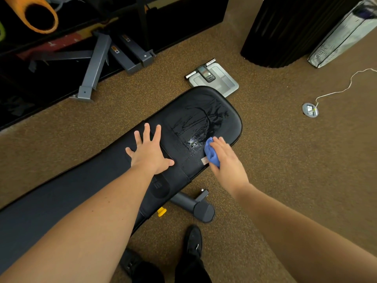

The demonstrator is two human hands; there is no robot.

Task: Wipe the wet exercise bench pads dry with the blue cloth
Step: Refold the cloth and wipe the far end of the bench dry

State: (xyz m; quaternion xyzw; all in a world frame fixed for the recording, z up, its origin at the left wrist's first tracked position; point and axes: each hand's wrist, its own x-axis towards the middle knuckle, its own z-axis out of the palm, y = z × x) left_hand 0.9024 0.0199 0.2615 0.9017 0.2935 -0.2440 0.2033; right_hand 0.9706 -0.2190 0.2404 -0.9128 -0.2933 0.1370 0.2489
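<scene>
wiping is underway: the right hand (226,160) grips the bunched blue cloth (212,153) on the wet seat pad (204,117), left hand (150,150) braced flat with fingers spread, and the next sweep should probably cross the streaks.

Glossy wet streaks are seen on the black, leather-like seat pad (204,119) beside the soft blue cloth (212,153); beyond, speckled carpet (275,139) looks rough.

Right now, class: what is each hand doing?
Left hand: open, pressing flat on the black padded bench.
Right hand: gripping the bunched blue cloth.
</scene>
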